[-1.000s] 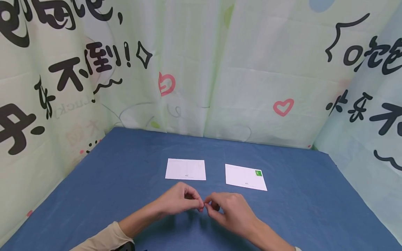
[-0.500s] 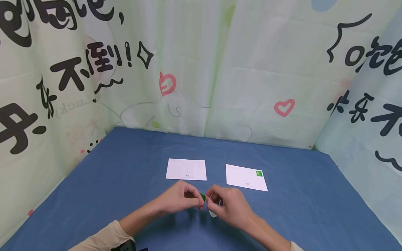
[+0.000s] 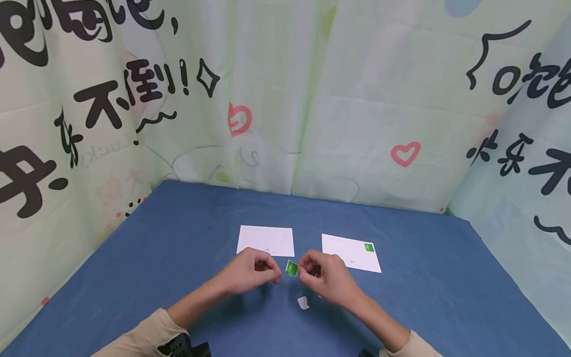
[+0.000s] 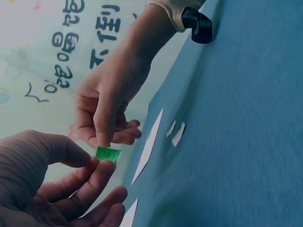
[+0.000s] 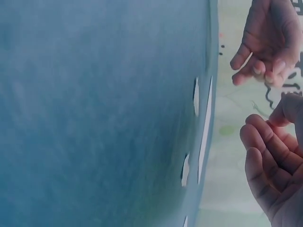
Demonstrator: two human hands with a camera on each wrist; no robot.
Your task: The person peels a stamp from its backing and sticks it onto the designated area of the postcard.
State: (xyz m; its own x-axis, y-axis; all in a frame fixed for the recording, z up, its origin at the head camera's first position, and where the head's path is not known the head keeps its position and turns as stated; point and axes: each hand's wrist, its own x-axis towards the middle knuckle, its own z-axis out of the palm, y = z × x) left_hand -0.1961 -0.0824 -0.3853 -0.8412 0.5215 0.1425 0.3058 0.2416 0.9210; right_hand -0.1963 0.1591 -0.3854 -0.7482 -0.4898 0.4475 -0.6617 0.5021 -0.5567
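Note:
My right hand pinches a small green stamp by its edge between thumb and fingertips, above the table. Just left of it in the head view is my left hand, its thumb and fingertips close together with nothing seen between them. In the left wrist view the stamp overlaps the left fingertips. Beyond the hands lie two white postcards: the left postcard is without a stamp, while the right postcard bears a green stamp in its far right corner.
A torn white paper scrap lies on the blue table below the hands, and a second scrap lies close by. Pale printed curtains stand behind the table and at both sides.
The hands have drawn apart and moved slightly forward. The green stamp has come into view and is in the right hand. White paper scraps now show on the table.

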